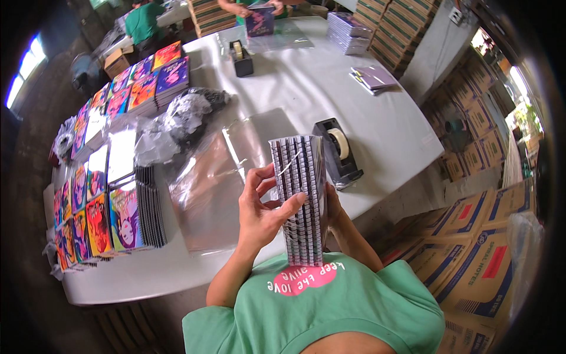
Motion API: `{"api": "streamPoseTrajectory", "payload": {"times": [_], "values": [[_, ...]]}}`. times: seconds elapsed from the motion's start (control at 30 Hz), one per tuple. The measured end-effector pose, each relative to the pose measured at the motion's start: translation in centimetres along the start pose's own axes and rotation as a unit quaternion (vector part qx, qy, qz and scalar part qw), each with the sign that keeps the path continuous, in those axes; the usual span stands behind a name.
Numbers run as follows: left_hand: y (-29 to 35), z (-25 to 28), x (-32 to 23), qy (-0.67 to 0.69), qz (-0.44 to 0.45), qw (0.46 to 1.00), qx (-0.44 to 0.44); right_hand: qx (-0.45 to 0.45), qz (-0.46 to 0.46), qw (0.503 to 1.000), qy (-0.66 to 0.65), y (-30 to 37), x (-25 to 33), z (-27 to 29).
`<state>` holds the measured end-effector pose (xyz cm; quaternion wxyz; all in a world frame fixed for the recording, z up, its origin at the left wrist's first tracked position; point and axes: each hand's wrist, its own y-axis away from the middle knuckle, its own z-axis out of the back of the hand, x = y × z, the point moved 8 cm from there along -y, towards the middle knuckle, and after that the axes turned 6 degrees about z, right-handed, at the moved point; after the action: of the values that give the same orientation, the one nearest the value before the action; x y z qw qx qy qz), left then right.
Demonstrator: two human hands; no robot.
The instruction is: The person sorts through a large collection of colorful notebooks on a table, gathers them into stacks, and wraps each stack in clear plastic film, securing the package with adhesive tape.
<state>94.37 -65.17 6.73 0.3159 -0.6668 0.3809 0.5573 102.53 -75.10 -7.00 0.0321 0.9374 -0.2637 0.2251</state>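
Observation:
I hold a stack of spiral-bound notebooks upright against my chest, spiral edges facing up at me, in a clear plastic wrap. My left hand grips the stack's left side, thumb and fingers on the plastic at its top corner. Behind the stack's right side sits my right hand, mostly hidden, supporting the stack. A sheet of clear plastic bags lies on the white table just beyond my hands.
A black tape dispenser stands right of the stack; another is farther back. Stacks of colourful notebooks line the table's left. Crumpled plastic lies beside them. Cardboard boxes are piled at right. Other people work at the far end.

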Motion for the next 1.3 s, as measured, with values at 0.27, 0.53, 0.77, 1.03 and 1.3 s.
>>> {"api": "streamPoseTrajectory", "payload": {"times": [0.27,0.53,0.77,1.03,1.3], "values": [[-2.4,-6.8,1.7,-0.005,0.014,0.997,0.071,-0.111,0.065,0.988,0.088,4.3,8.5,3.6],[-9.7,-7.9,16.3,0.403,0.239,0.853,0.228,0.003,0.163,0.672,0.723,4.7,17.0,-11.8],[-10.2,-9.4,18.7,0.408,0.236,0.863,0.182,-0.045,0.144,0.625,0.766,3.6,16.5,-10.6],[-11.0,-8.8,18.1,0.397,0.214,0.872,0.19,-0.038,0.141,0.643,0.752,2.6,17.3,-10.0],[-10.6,-13.8,10.7,0.262,0.235,0.911,0.214,-0.164,0.216,0.599,0.754,5.2,23.6,-5.4]]}}
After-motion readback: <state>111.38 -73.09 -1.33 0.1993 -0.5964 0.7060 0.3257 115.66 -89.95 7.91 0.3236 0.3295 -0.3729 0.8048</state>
